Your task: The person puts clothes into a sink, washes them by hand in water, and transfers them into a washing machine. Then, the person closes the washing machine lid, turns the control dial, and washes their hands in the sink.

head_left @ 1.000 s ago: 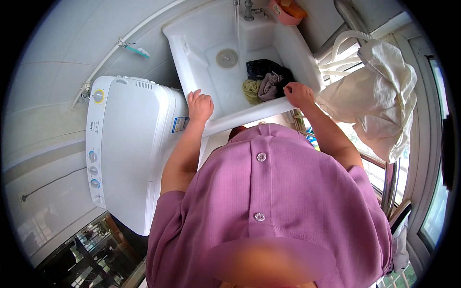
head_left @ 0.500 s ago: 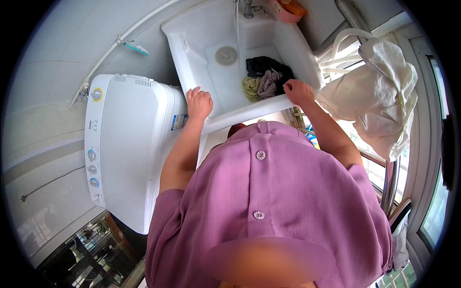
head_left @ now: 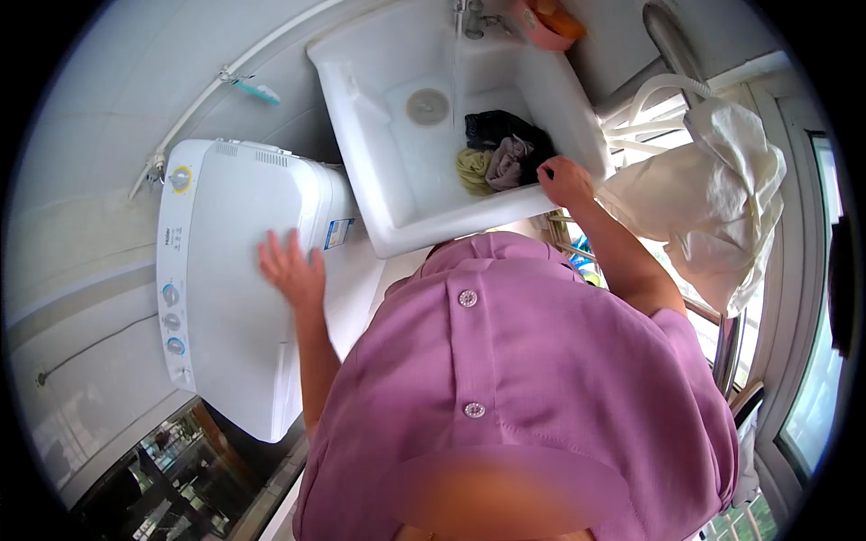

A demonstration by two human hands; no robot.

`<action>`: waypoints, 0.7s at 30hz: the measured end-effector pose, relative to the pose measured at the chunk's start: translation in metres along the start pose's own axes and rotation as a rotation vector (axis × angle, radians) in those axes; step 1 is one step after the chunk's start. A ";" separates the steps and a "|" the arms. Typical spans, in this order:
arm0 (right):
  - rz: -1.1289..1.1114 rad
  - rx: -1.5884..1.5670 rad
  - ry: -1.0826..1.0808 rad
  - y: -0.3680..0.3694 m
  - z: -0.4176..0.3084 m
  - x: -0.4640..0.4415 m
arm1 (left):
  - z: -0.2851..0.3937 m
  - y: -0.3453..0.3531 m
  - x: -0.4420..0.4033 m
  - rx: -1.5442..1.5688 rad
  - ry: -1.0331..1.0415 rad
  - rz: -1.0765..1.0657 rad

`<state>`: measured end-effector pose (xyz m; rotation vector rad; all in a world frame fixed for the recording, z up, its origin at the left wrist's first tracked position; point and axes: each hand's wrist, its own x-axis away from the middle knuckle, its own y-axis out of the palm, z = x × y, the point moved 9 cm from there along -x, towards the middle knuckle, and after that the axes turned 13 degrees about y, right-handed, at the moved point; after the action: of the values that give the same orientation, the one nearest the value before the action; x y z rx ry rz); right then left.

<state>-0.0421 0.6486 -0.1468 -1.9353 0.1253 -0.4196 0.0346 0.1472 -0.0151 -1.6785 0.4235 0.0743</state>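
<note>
My left hand (head_left: pixel 293 270) hovers over the white lid of the washing machine (head_left: pixel 239 307), its fingers spread and slightly blurred, holding nothing. At the near right corner of the white sink (head_left: pixel 392 236), my right hand (head_left: pixel 566 182) curls its fingers over the rim. Right beside those fingers lies a wet heap: a black cloth (head_left: pixel 496 126), a greyish-mauve cloth (head_left: pixel 508 162) and a yellow-green cloth (head_left: pixel 473 169). Water runs from the tap (head_left: pixel 474 20) in a thin stream to the sink bottom, near the round drain (head_left: pixel 427 106).
A pink container (head_left: pixel 547 32) with something orange inside stands at the sink's back right. Cream fabric (head_left: pixel 708 198) hangs by the window on the right. A pipe (head_left: pixel 203 95) with a turquoise brush (head_left: pixel 259 92) runs along the left wall.
My left hand has left the sink's left rim and moved left and toward me, over the washing machine, its fingers spreading. My right hand stays at the sink corner. Water keeps running.
</note>
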 end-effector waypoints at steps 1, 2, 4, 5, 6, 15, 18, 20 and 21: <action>-0.001 0.013 0.014 0.000 0.000 0.000 | -0.018 -0.005 0.011 -0.068 -0.078 -0.076; -0.003 0.015 0.010 0.000 -0.001 0.000 | -0.030 -0.009 0.021 -0.068 -0.083 -0.077; -0.034 0.034 0.024 0.001 -0.001 -0.001 | -0.055 0.012 0.042 0.051 -0.166 -0.266; -0.035 0.035 0.021 0.001 -0.003 -0.002 | -0.063 0.016 0.046 0.050 -0.170 -0.266; -0.022 0.042 0.026 0.000 -0.003 -0.002 | -0.062 0.016 0.045 0.101 -0.127 -0.248; -0.020 0.043 0.041 -0.002 -0.003 -0.001 | -0.055 0.008 0.028 0.047 -0.058 -0.494; -0.022 0.048 0.045 -0.004 -0.005 0.000 | -0.054 -0.014 0.020 -0.012 -0.033 -0.494; -0.022 0.047 0.054 -0.004 -0.004 0.000 | -0.058 -0.036 0.015 -0.038 -0.019 -0.476; -0.015 0.051 0.049 -0.004 -0.004 0.000 | -0.063 -0.057 0.010 -0.055 0.001 -0.402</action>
<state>-0.0443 0.6468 -0.1414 -1.8776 0.1312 -0.4761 0.0499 0.0893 0.0458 -1.7885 0.0787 -0.2126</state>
